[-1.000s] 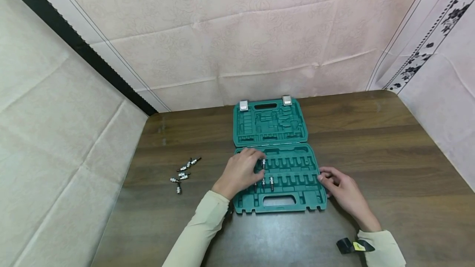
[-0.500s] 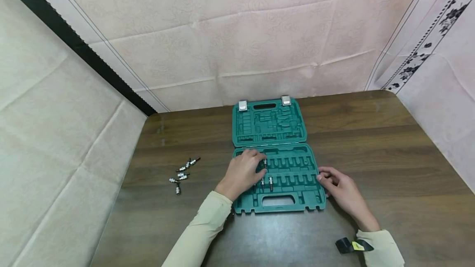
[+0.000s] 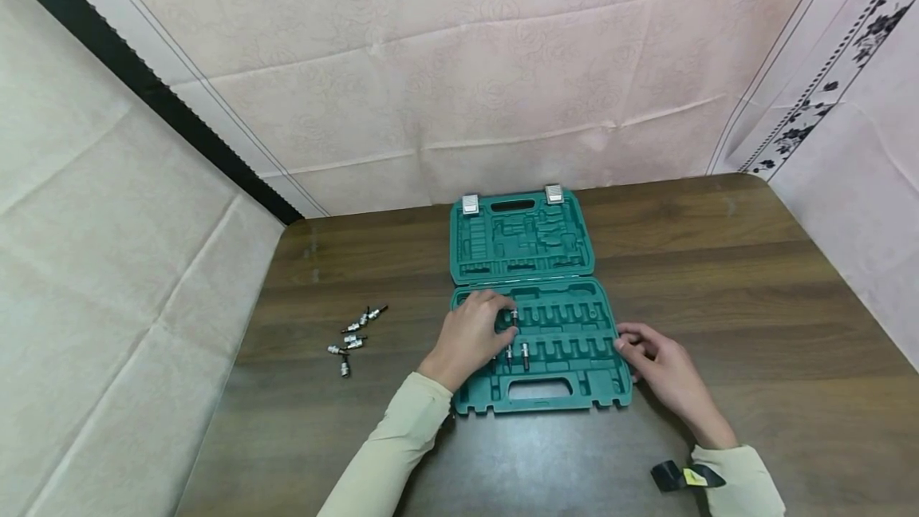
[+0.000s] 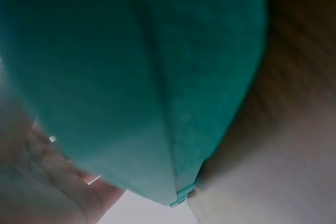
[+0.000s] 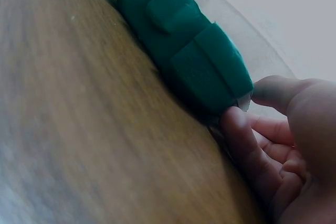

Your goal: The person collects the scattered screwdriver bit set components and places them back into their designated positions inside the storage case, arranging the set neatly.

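A green plastic socket case (image 3: 606, 385) lies open on the table, its lid (image 3: 520, 242) folded back towards the wall. My left hand (image 3: 465, 337) reaches over the case's left half, thumb and fingers pinching a small silver-and-black bit socket (image 3: 514, 317) upright at the upper row of slots. Below it, a few similar bit sockets (image 3: 526, 356) sit in the lower row, partly covered by the hand. My right hand (image 3: 664, 369) grips the case's right edge; the right wrist view shows thumb and fingers at its corner (image 5: 210, 72). Green casing (image 4: 115, 87) fills most of the left wrist view.
Several loose bit sockets (image 3: 353, 339) lie in a cluster on the wooden table (image 3: 301, 437), left of the case. Pale patterned cloth (image 3: 459, 86) hangs behind the table and along both sides. A black strap mount (image 3: 668, 475) sits at the right cuff.
The left hand has shifted slightly to the right with the bit socket between its fingers. The right hand and the case have stayed in place.
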A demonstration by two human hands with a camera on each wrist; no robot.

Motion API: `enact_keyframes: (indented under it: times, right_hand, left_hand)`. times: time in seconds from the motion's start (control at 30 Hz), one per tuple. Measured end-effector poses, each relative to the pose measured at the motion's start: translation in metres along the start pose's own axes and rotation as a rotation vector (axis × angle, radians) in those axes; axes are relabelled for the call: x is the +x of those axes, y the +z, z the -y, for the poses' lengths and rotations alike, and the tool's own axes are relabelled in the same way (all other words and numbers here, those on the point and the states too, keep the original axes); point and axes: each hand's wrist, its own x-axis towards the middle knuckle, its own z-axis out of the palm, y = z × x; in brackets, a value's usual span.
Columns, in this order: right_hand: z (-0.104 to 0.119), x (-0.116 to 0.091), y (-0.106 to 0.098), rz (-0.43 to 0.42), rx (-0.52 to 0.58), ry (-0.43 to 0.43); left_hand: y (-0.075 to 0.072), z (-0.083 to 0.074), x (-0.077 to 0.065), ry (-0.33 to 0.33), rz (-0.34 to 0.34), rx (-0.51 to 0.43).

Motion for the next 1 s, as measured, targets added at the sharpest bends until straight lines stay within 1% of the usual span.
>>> enact_keyframes:
  times: [0.33,0.57,0.77,1.0]
  right_hand:
    - [-0.0005,-0.0007,-0.0003,0.001,0.009,-0.018]
    - [-0.0002,0.0001,0.0000,0.004,0.009,-0.013]
    - [0.0002,-0.0002,0.0003,0.003,0.008,-0.007]
    - [0.0003,0.0000,0.0000,0.004,0.004,0.004]
  left_hand:
    - [-0.0010,0.0015,0.0026,-0.013,0.038,-0.018]
    - [-0.0041,0.0037,0.0049,-0.018,0.061,-0.042]
    - [-0.0048,0.0046,0.0053,-0.017,0.068,-0.046]
    - [-0.0052,0.0041,0.0062,-0.013,0.059,-0.045]
